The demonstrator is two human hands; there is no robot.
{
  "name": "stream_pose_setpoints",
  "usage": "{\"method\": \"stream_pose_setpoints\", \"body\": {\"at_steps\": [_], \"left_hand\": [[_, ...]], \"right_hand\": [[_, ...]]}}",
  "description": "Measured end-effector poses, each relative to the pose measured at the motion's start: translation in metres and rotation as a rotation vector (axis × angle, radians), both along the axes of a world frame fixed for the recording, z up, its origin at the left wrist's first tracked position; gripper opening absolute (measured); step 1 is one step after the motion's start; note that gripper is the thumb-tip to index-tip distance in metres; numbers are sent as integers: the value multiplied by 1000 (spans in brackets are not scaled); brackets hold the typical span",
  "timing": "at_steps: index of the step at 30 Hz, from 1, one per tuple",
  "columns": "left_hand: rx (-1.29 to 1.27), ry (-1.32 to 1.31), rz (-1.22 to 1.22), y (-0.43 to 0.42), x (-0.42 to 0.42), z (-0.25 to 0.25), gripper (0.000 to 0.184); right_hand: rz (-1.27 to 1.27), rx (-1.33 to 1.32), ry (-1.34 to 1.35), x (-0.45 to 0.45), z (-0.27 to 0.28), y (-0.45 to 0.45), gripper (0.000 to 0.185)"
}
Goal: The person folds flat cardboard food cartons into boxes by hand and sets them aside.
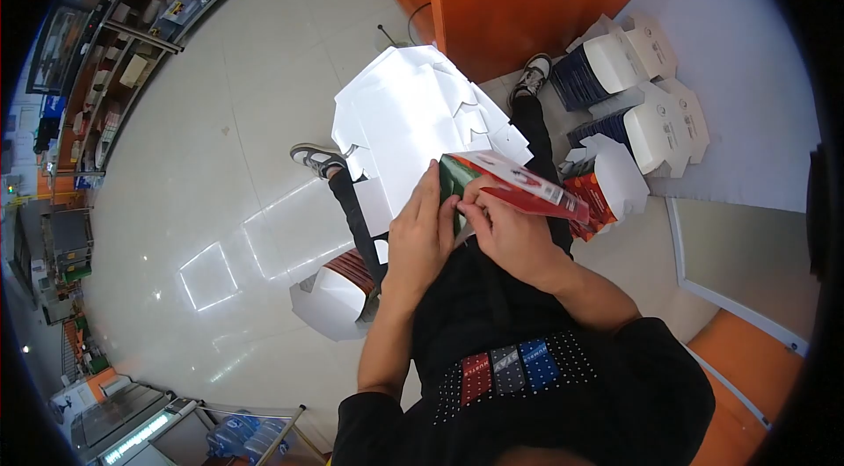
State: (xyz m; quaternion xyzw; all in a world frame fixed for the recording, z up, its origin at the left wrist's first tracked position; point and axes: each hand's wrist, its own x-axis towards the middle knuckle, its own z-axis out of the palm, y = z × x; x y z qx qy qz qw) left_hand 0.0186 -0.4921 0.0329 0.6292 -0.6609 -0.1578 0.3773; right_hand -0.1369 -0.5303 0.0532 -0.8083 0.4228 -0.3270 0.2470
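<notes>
A printed cardboard box (519, 180), red and white with a green side, is between my hands over my lap. My left hand (420, 233) lies along its green side, fingers stretched upward and thumb pressed near the edge. With thumb and fingers bent, my right hand (514, 237) grips the near edge of the box. Just beyond, a stack of white flat box blanks (400, 110) with cut flaps rests between my legs. The fingers partly cover the box's near end, and what supports the blanks is hidden.
Several cartons packed with dark flat pieces (607, 70) stand on the floor at right, beside a red packed carton (593, 198). Another packed carton (338, 294) is by my other leg. An orange wooden panel (527, 0) rises ahead, and shelves (132, 53) line the left.
</notes>
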Motion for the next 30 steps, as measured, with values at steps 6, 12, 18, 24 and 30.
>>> {"method": "stream_pose_setpoints", "body": {"at_steps": [6,12,18,24,30], "left_hand": [[-20,75,62,0,-1,3,49],[192,742,246,2,9,3,39],[154,1292,219,4,31,-24,38],[49,1466,172,21,28,-44,39],[-49,1574,162,32,27,-37,43]], "right_hand": [[65,60,-60,0,-7,-4,11],[332,266,-180,-23,10,4,35],[14,-507,-86,-56,23,8,43],[-85,95,-428,-66,-17,-15,67],[44,306,-613,-36,-8,-26,68]]}}
